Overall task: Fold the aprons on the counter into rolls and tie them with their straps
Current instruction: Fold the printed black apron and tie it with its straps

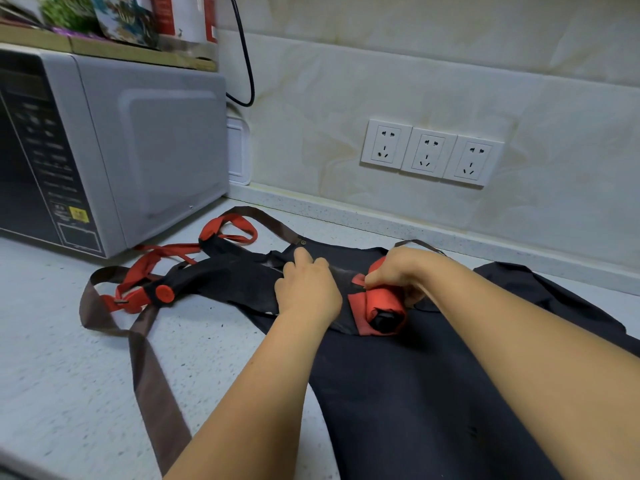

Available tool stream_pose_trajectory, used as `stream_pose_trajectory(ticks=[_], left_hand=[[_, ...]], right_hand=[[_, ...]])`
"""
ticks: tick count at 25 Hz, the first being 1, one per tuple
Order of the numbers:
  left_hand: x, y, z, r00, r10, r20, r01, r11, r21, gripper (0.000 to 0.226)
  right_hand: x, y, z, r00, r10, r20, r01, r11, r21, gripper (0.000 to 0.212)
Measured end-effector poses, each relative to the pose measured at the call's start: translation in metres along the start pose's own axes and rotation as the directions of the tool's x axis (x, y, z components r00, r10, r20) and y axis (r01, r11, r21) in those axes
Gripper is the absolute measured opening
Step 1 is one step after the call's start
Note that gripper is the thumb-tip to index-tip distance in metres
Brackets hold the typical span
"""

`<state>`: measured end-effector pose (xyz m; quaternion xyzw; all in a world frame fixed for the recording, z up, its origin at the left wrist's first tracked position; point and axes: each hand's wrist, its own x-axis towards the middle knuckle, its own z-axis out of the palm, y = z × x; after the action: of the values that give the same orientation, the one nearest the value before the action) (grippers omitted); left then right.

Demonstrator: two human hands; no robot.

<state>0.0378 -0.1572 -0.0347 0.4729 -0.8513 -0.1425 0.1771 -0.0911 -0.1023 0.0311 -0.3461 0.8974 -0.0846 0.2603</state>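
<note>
Leftward, microwave [114,150] close beside red apron straps [228,227].

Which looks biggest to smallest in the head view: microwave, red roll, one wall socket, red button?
1. microwave
2. wall socket and red roll, alike; the roll is nearer, so unranked
3. red button

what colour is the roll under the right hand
The roll is red, black inside; head view.
</note>
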Motion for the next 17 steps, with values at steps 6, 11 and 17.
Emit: stream_pose_trajectory(ticks=[6,11,17], left_hand=[[0.008,-0.011,-0.009,0.994,0.064,0.087,-0.066,0.998,0.024,0.04],[0.008,-0.011,-0.015,0.977,0.121,0.174,-0.126,0.992,0.014,0.037],[0.016,-0.013,0.0,0.993,0.063,0.1,-0.062,0.998,-0.021,0.012]], right_hand=[[0.003,0.011,0.002,1.0,-0.03,0.005,0.029,0.987,0.156,0.043],[0.008,0.02,0.001,1.0,0.003,0.024,-0.007,0.983,0.184,0.044],[0.014,0.037,-0.002,0.993,0.033,0.115,-0.076,0.917,0.391,0.055]])
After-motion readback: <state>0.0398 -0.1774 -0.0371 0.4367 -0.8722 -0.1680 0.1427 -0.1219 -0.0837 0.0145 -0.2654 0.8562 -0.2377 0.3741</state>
